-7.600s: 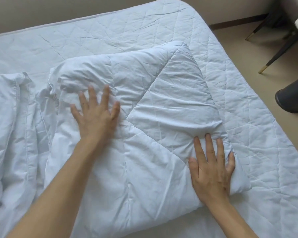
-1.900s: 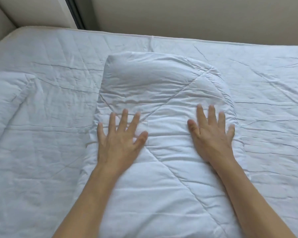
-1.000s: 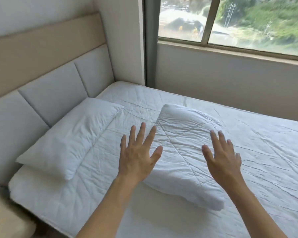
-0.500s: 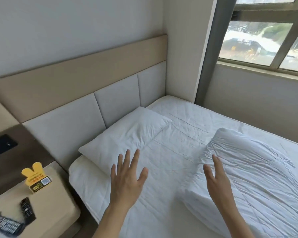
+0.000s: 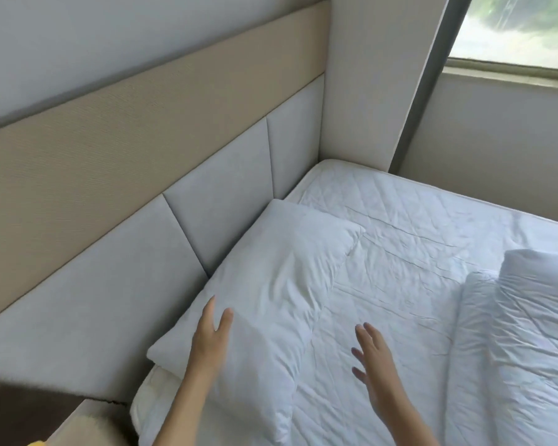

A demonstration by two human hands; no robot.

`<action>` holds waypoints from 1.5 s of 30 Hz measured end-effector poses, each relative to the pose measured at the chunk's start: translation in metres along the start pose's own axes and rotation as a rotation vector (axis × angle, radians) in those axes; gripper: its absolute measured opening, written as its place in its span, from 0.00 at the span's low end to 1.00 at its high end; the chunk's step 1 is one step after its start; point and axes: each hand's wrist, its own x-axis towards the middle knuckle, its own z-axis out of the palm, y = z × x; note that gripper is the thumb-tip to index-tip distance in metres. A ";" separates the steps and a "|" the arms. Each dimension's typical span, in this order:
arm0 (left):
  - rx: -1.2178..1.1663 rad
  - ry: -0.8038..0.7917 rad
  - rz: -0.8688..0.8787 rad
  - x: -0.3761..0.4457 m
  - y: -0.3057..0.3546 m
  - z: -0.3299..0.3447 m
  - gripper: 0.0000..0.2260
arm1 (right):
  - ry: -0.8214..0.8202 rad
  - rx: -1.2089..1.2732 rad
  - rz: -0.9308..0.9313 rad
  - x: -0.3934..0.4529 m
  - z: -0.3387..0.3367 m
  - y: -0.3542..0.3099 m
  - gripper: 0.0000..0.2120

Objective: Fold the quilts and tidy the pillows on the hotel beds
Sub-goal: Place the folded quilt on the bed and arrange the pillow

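Observation:
A white pillow (image 5: 277, 284) lies flat at the head of the bed, against the padded headboard. My left hand (image 5: 210, 339) is open over the pillow's near left part, fingers apart, holding nothing; whether it touches I cannot tell. My right hand (image 5: 372, 358) hovers open above the quilted mattress cover (image 5: 409, 252), to the right of the pillow. The folded white quilt (image 5: 522, 320) rests on the bed at the right edge of the view.
The grey and beige headboard (image 5: 161, 188) runs along the left. A bedside table corner (image 5: 78, 423) shows at the bottom left. A wall and a window (image 5: 516, 27) stand beyond the bed's far side.
My view and both hands have swung left from the folded quilt toward the pillow. My left hand has come over the pillow; my right hand has left the quilt.

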 end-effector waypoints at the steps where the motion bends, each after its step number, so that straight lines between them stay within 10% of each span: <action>1: -0.009 -0.022 -0.021 0.034 -0.007 -0.004 0.27 | -0.001 0.035 0.038 0.019 0.019 0.000 0.30; 8: 0.038 -0.102 -0.074 0.225 -0.036 0.013 0.27 | 0.064 0.137 0.179 0.154 0.108 0.018 0.37; 16: 0.189 -0.270 -0.135 0.356 -0.086 0.057 0.55 | 0.159 0.184 0.223 0.255 0.136 0.062 0.59; 19: 0.123 -0.283 -0.126 0.373 -0.086 0.062 0.51 | 0.216 0.185 0.129 0.274 0.140 0.068 0.47; 30: 0.038 -0.326 -0.191 0.334 -0.064 0.069 0.36 | 0.261 0.027 -0.009 0.247 0.167 0.058 0.18; 41: 0.006 -0.201 -0.090 0.206 -0.021 -0.053 0.15 | 0.262 0.266 0.142 0.096 0.168 0.046 0.36; 45: -0.013 -0.144 -0.079 0.144 -0.022 -0.103 0.12 | 0.147 0.306 0.124 0.033 0.171 0.059 0.20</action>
